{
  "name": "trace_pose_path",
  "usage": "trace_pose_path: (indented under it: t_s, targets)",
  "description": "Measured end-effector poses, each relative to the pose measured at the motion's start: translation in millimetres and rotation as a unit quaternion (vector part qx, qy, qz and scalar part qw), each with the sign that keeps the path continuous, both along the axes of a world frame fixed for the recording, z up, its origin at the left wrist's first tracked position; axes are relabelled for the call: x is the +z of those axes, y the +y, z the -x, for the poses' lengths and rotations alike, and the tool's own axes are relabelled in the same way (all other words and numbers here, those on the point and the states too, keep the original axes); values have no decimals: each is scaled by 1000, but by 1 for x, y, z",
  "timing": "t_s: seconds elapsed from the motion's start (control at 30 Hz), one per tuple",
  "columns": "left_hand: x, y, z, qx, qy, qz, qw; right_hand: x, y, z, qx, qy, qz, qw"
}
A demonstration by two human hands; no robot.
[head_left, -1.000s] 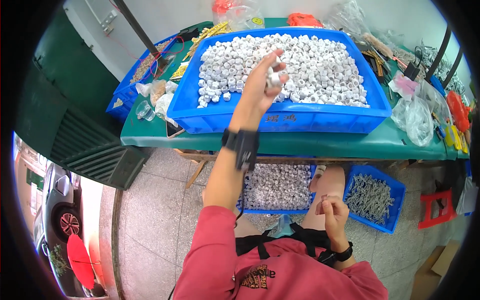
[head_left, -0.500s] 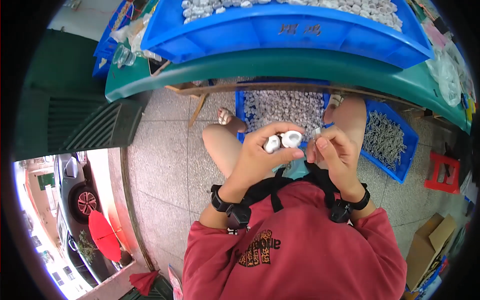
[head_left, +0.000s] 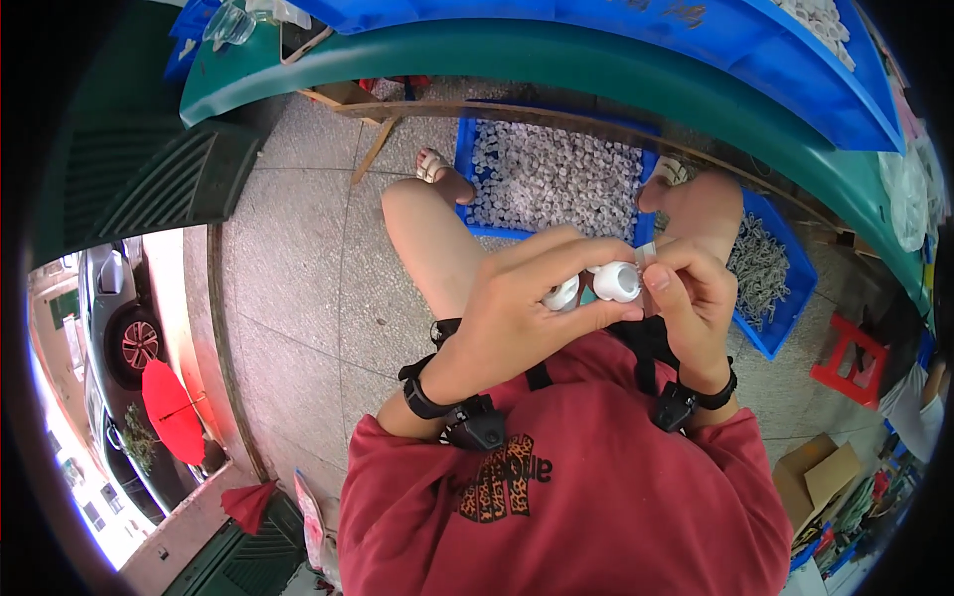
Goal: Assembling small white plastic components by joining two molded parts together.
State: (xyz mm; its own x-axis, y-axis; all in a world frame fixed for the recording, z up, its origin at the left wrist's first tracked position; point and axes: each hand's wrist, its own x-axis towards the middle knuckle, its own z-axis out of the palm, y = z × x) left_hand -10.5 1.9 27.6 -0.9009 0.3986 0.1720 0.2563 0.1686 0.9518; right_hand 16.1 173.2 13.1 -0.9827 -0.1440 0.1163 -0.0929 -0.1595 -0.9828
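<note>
My left hand (head_left: 527,288) holds two small white hollow parts. One white part (head_left: 562,295) sits deep in its fingers; the other white part (head_left: 618,282), round and cup-like, is pinched between fingertips and thumb with its opening toward my right hand. My right hand (head_left: 693,298) pinches a small thin flat piece (head_left: 647,260), pale and shiny, between thumb and forefinger. That piece is right beside the cup's open end; whether they touch I cannot tell. Both hands are over my lap.
Between my feet stands a blue bin (head_left: 464,159) of small white parts. A blue bin (head_left: 773,343) of metal links is at the right, near a red stool (head_left: 840,368). A green table (head_left: 417,62) carries a large blue tray (head_left: 596,22). An open cardboard box (head_left: 810,477) lies lower right.
My left hand has moved right, bringing the white parts close to the flat piece. The cup's opening has turned toward my right hand. The whole view has tilted and shifted.
</note>
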Motion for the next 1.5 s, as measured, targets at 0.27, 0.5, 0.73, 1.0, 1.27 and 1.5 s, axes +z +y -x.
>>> trace_pose_path:
  t_s: [0.27, 0.5, 0.73, 1.0, 1.27, 1.5]
  targets:
    - [-2, 0, -1, 3, 22, 8, 1000, 0, -1, 0, -9, -8, 1, 1000]
    - [0, 0, -4, 23, 29, 14, 999, 1, -4, -1, -24, 6, -14, 1000]
    - [0, -5, -4, 0, 31, 24, 999, -1, -5, -3, -18, 0, -10, 1000]
    - [1, -6, -7, 6, 42, 37, 998, -2, -7, -6, -32, 20, -21, 999]
    - [-1, -7, -9, 11, 55, 35, 998, -8, -9, -8, -39, 47, -22, 998]
    - [-2, -7, -11, 19, 27, 44, 999, -13, -9, -7, -2, 35, -30, 999]
